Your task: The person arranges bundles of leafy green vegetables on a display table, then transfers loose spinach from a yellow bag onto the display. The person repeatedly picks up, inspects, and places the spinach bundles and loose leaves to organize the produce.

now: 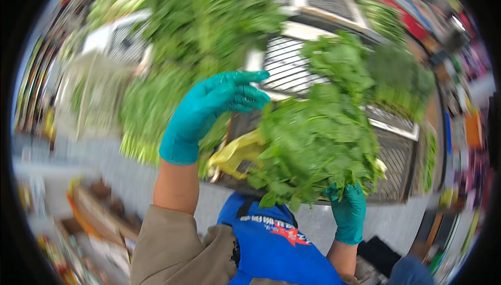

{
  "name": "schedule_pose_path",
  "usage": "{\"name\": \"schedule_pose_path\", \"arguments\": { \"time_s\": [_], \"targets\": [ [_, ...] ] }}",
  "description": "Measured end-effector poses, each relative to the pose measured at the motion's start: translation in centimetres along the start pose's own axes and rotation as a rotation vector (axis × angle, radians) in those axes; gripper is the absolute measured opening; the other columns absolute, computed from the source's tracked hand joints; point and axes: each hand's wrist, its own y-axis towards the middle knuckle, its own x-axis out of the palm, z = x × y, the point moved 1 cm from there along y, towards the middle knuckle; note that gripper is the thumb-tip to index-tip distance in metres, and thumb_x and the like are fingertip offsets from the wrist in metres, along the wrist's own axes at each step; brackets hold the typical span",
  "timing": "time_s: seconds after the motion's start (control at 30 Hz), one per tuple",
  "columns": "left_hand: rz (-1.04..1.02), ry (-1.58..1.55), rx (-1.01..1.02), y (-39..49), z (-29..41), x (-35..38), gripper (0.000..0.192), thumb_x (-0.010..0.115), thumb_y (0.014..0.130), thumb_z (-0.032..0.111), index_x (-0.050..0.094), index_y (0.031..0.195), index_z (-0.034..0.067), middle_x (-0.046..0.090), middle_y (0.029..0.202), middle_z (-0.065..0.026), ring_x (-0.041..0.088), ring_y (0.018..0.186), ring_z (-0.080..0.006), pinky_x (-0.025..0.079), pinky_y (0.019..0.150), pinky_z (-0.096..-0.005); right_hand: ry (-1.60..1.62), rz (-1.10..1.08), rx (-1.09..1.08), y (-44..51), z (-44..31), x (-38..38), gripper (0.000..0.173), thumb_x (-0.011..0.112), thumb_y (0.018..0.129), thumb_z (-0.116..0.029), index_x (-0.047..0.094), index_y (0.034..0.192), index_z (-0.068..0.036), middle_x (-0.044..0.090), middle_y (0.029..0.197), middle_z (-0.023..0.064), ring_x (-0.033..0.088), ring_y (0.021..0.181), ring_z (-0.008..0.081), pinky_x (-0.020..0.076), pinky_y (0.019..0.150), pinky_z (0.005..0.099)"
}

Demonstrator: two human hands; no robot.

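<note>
In a teal rubber glove, my left hand [213, 107] is raised over the vegetable stand, fingers extended and nothing held. Its fingertips point toward a white slatted tray [287, 65]. My right hand [349, 210], gloved alike, grips the near lower edge of a large heap of wet leafy greens [317, 132]; some of its fingers are hidden by leaves. The heap covers much of the dark rack in front of me. A crumpled yellow plastic bag [236, 154] sticks out at the heap's left side.
Long-stemmed greens [207, 15] lie piled at the far left. A clear bag of vegetables [94, 93] is left of them. More bundled greens [401, 77] stand at the right. Cardboard boxes [98, 210] sit low at the left, and a person's clothed leg [411, 271] shows lower right.
</note>
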Motion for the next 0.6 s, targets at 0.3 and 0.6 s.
{"name": "schedule_pose_path", "arguments": {
  "time_s": [0.3, 0.6],
  "targets": [
    [0.987, -0.435, -0.311, -40.6, -11.5, -4.3, 0.064, 0.048, 0.096, 0.05, 0.048, 0.139, 0.003, 0.063, 0.116, -0.0138, 0.061, 0.106, -0.0266, 0.046, 0.095, -0.0392, -0.217, -0.427, 0.801, -3.5, 16.8, 6.0, 0.04, 0.057, 0.093, -0.013, 0.052, 0.13, 0.003, 0.063, 0.118, 0.0146, 0.064, 0.103, 0.025, 0.0509, 0.09, 0.0413],
    [1.278, -0.903, -0.65, -61.2, -30.6, -8.7, 0.049, 0.05, 0.095, 0.047, 0.058, 0.128, 0.012, 0.06, 0.125, -0.0074, 0.056, 0.113, -0.0239, 0.043, 0.095, -0.0408, -0.784, -0.74, 1.033, -6.6, 30.5, 18.3, 0.021, 0.059, 0.095, -0.015, 0.061, 0.108, 0.001, 0.064, 0.103, 0.0092, 0.061, 0.086, 0.0131, 0.0511, 0.078, 0.0286]
  ]
}}
